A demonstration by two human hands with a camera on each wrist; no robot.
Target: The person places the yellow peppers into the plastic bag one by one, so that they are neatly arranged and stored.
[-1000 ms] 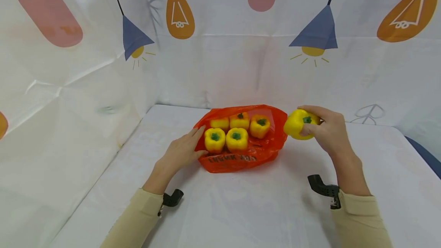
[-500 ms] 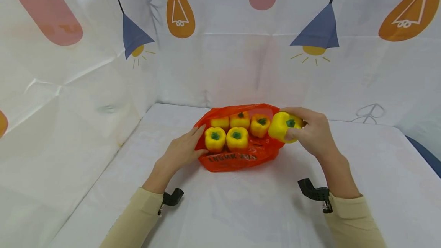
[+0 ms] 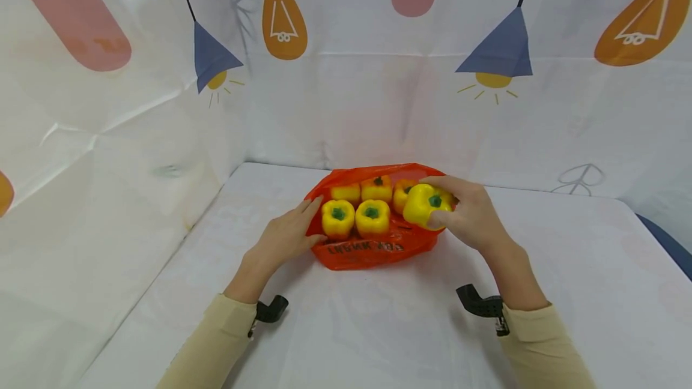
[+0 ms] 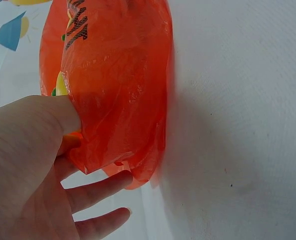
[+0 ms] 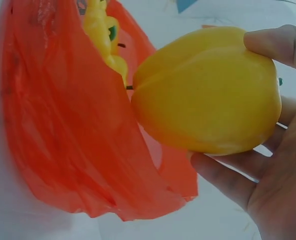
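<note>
In the head view a red plastic bag [image 3: 378, 255] lies with its mouth facing me, several yellow bell peppers [image 3: 339, 219] inside. My left hand [image 3: 283, 236] holds the bag's left edge. From the left wrist, the thumb tip is hidden behind the bag's red wall [image 4: 123, 90], and two fingers [image 4: 100, 195] stretch out below. My right hand [image 3: 470, 212] grips another yellow bell pepper [image 3: 424, 206] at the right of the bag's mouth, partly covering a pepper behind it. The right wrist view has this pepper [image 5: 207, 92] between thumb and fingers, beside the bag's rim.
A white-covered table [image 3: 378, 329] lies under the bag. Behind it rises a white sheet [image 3: 367, 107] printed with lamps and bulbs, and more sheet hangs along the left side. Black wrist mounts [image 3: 481, 304] sit by both cuffs.
My right hand has moved left with the bell pepper, from beside the bag to over the right part of its mouth. The left hand and the bag have stayed put.
</note>
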